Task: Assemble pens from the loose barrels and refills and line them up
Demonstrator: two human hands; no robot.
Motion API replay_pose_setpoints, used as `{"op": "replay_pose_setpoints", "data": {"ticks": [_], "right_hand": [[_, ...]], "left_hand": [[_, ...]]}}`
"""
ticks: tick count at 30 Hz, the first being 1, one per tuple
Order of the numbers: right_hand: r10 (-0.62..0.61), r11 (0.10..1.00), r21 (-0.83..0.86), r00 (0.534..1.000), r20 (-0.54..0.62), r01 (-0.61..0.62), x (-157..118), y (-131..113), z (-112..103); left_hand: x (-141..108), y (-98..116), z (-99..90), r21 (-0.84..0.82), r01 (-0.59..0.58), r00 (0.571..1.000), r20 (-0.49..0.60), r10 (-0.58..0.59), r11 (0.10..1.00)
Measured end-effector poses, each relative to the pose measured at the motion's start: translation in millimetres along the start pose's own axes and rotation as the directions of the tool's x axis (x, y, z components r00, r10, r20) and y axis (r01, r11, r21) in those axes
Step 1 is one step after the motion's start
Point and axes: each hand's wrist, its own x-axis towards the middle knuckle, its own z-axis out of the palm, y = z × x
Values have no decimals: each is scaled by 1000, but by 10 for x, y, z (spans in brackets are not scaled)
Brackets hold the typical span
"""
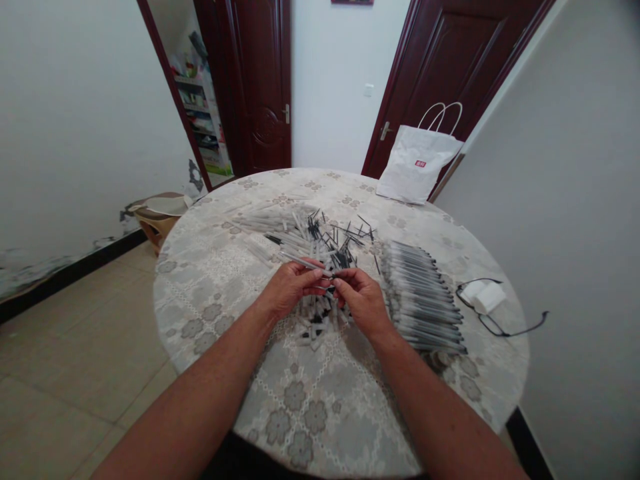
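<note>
Both hands meet over the middle of the table. My left hand (296, 285) is closed around a slim translucent pen barrel (300, 260) that points up and to the left. My right hand (361, 297) pinches at the barrel's near end; a small dark piece shows at its fingertips, too small to name surely. Beneath the hands lies a heap of short white and black pen parts (320, 320). Behind them are loose clear barrels (270, 220) and scattered thin black pieces (353, 233). A stack of pens with dark ends (423, 293) lies in rows to the right.
The round table wears a flowered cloth (300, 420). Black-framed glasses (500, 333) and a white folded tissue or small packet (484, 297) lie at the right. A white paper bag (417, 163) stands at the back right. A wooden stool (157, 217) is beyond the left edge.
</note>
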Motion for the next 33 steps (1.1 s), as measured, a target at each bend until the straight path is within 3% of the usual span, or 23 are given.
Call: {"op": "replay_pose_setpoints", "data": {"ticks": [10, 16, 21, 25, 28, 33], "right_hand": [[-95, 992, -89, 995, -41, 91, -20, 52, 12], [-55, 989, -137, 998, -14, 52, -20, 84, 4], [-273, 864, -440, 962, -1, 245, -78, 11, -20], [-393, 769, -538, 919, 27, 345, -116, -47, -22], [-360, 792, -525, 933, 13, 313, -125, -30, -23], [-195, 853, -492, 981, 6, 173, -114, 30, -35]], "left_hand": [[-19, 8, 35, 73, -33, 999, -16, 34, 997], [-22, 16, 34, 109, -35, 998, -42, 39, 993], [-12, -5, 27, 75, -17, 999, -50, 21, 997], [-7, -25, 16, 47, -5, 999, -35, 6, 999], [-11, -22, 15, 19, 7, 1000, -24, -6, 1000], [-17, -18, 19, 10, 7, 1000, 2, -7, 1000]]}}
